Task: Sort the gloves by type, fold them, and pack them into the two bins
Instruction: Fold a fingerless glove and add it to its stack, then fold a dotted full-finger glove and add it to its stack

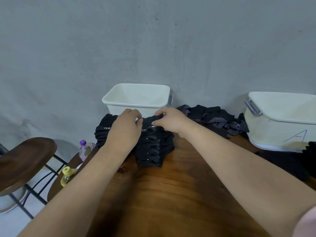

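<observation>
Grip: left hand point(125, 129), right hand point(168, 122), fingers curled narrow, pinching top glove point(148, 120) of black stack point(153, 147), directly before bin point(136, 94).
Risk: stack tall, soft, layers uneven; sideways tug on top piece likely slumps it.
Risk: dotted pile point(215, 118), right of bin, loose and close; types may mix.
Materials: gloves dark limp knit, small white marks. Bin empty, smooth cream plastic, rectangular, rounded rim. Second bin point(273, 127), further right of bin, marked A. Table point(171, 194) glossy wood.
</observation>
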